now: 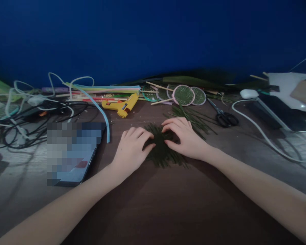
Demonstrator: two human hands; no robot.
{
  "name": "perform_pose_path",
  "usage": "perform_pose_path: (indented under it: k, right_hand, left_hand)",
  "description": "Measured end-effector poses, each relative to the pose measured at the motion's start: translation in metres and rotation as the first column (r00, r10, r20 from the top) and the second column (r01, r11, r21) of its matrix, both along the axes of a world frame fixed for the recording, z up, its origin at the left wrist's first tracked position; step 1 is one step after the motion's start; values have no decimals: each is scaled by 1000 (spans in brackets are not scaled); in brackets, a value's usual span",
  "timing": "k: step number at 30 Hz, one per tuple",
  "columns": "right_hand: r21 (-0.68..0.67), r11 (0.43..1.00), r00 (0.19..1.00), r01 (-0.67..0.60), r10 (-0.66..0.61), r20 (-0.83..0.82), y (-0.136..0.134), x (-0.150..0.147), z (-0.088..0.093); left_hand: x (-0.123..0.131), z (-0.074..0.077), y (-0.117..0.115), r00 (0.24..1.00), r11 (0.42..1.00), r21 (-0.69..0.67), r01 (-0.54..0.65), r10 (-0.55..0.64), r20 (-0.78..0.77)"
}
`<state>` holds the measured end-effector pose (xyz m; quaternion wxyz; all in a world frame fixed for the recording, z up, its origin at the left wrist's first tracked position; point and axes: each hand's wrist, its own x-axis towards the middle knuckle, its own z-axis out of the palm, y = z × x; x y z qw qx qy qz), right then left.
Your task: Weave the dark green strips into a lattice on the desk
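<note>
A flat mat of woven dark green leaf strips (pixel 162 152) lies on the brown table (pixel 168 211) in the middle of the view. My left hand (pixel 132 148) rests on its left edge, fingers curled and pinching the strips. My right hand (pixel 183 137) presses on its upper right part, fingers bent down onto the weave. Loose green strips (pixel 194 120) fan out just behind my right hand.
A yellow glue gun (pixel 122 105) lies behind my left hand. A phone (pixel 73 153) sits to the left beside tangled cables (pixel 27 115). Round woven discs (pixel 185 95), black scissors (pixel 224 115), a white cable (pixel 260 131) and a dark tablet (pixel 283 115) are at the right.
</note>
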<state>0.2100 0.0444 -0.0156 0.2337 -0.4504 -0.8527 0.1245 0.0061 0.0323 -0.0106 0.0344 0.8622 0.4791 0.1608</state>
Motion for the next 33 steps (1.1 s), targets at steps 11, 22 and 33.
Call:
perform_pose_path:
  k: [11, 22, 33]
  right_hand:
    - [62, 994, 991, 92, -85, -100, 4, 2, -6]
    - [153, 986, 997, 60, -52, -54, -2, 1, 2]
    - [89, 996, 1000, 18, -20, 15, -2, 0, 2]
  left_hand:
    - [0, 6, -3, 985, 988, 24, 152, -154, 74]
    - [-2, 8, -8, 946, 946, -53, 319, -315, 78]
    - [1, 0, 1, 995, 996, -32, -84, 85, 42]
